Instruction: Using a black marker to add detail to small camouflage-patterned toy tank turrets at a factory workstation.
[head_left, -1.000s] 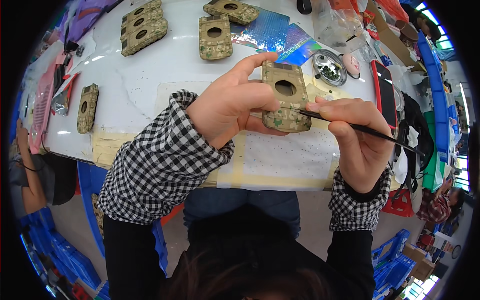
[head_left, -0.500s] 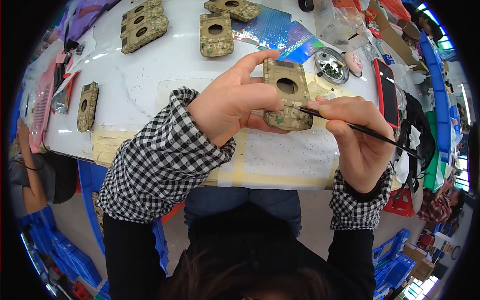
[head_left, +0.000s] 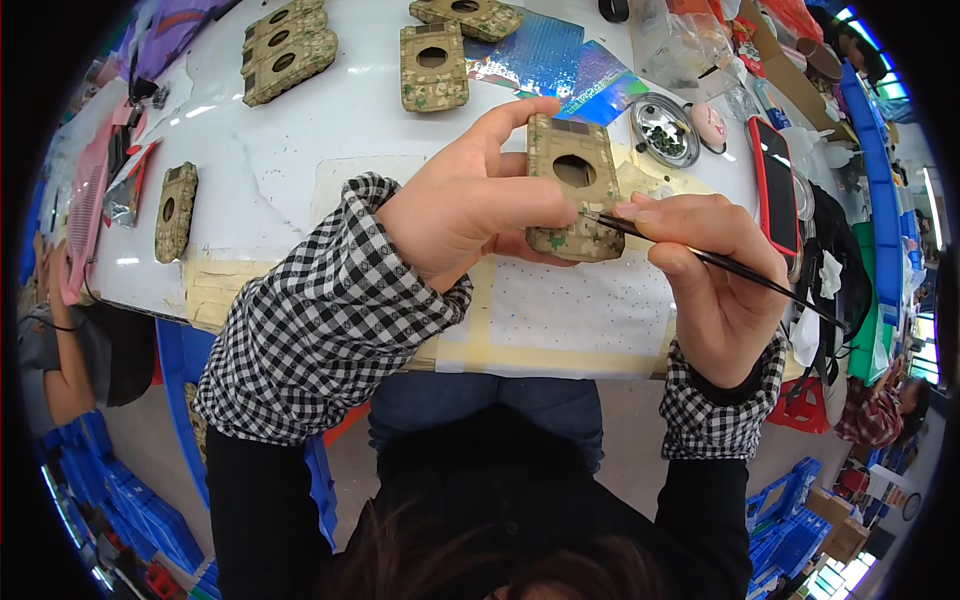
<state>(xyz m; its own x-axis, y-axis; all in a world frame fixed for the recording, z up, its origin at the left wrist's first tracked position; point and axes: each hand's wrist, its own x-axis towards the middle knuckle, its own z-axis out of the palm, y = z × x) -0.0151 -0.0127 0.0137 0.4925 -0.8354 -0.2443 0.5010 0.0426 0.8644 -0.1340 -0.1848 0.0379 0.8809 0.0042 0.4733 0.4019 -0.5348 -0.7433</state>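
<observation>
My left hand (head_left: pixel 460 205) is closed around the edge of a camouflage toy tank hull (head_left: pixel 598 180) with a round hole in its top. Its thumb presses on the hull's surface near the hole. In my right hand (head_left: pixel 715 265) are slim black tweezers (head_left: pixel 740 268), pinched between thumb and fingers. Their tip touches the hull's near end, just beside my left thumb. Whether a small part sits at the tip is too small to tell. Under both hands lies a white sheet (head_left: pixel 570 315) dotted with small dark specks and edged with yellowish tape.
More hulls stand on the table: one (head_left: pixel 434 70) beyond my left hand, one (head_left: pixel 176 213) at the left, several at the far left. A round dish (head_left: pixel 665 130) holds dark green bits. Nearby are a red-cased phone (head_left: pixel 773 185), shiny blue film (head_left: pixel 540 55) and a plastic bag.
My left thumb has slid slightly right along the hull, closer to the tweezers' tip. The tweezers have shifted a little; otherwise both hands stay in place.
</observation>
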